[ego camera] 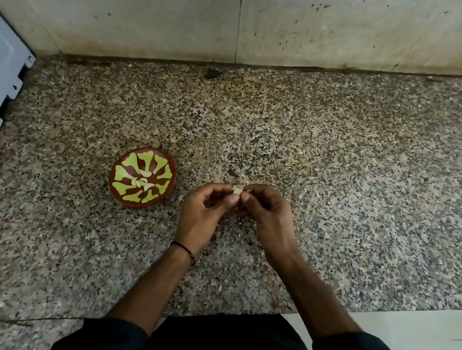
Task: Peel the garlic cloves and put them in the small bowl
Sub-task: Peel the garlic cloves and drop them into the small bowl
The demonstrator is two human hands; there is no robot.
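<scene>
both hands meet above the speckled stone counter [342, 175], a little to the right of the small bowl [131, 201]. the left hand [203, 212] pinches a garlic clove [237, 190] between thumb and fingertips, its other fingers curled in. this looks like a steadying grip, so that the clove does not turn. the right hand [268, 215] pinches the same clove from the right side, likely to pull at the dry skin. the clove sits up at the fingertips, clear of the counter, where it is easy to see. some peeled cloves [143, 182] already lie in the bottom of the bowl. it stands near the left hand, apart from it, so each drop needs only a short reach. pale bits just beyond the hands may be shed skin; they are too small to tell.
</scene>
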